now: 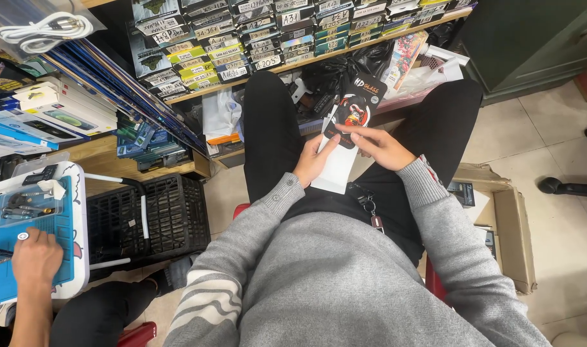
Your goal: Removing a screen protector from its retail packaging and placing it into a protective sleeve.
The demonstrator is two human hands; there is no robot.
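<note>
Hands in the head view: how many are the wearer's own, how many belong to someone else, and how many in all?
Wearer's hands, both on the flat black-and-white packet: 2 (left hand, right hand)
Another person's hand, on the blue work mat: 1
Total: 3

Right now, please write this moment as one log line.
left hand: holds white sleeve | right hand: on black package | above lap

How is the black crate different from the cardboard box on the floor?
The black crate is latticed plastic, on the person's left beside the blue work mat. The cardboard box is plain brown with solid, splayed flaps, on the right. Both sit low, beside the seat.
</note>
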